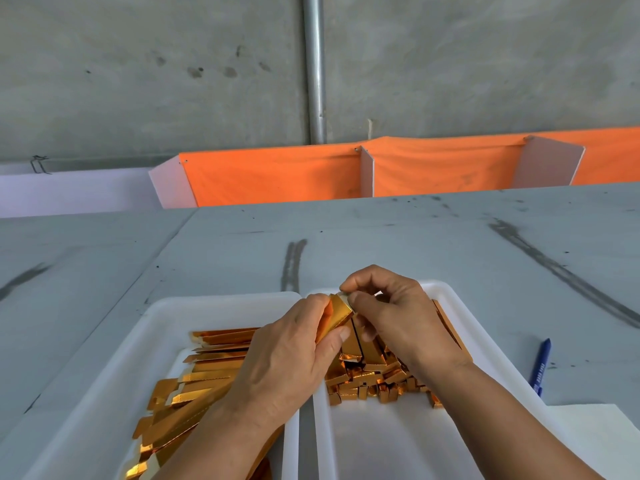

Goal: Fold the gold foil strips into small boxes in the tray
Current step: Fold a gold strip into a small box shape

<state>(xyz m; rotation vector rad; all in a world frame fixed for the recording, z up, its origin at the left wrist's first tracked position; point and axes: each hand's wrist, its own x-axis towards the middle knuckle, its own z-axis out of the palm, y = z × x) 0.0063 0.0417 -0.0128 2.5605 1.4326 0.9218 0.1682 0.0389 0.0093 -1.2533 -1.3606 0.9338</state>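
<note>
Two white trays lie side by side on the grey table. The left tray (104,375) holds a heap of flat gold foil strips (194,382). Folded gold boxes (367,379) are piled in the right tray (495,368). Above the gap between the trays, my left hand (287,362) grips a partly folded gold box (337,313) along its length. My right hand (388,313) pinches the white flap at the box's far end between thumb and forefinger.
A blue pen (541,365) lies on the table right of the right tray, next to a white sheet (588,434). Orange cloth with white dividers (367,171) runs along the table's far edge. A metal pole (315,67) stands against the concrete wall.
</note>
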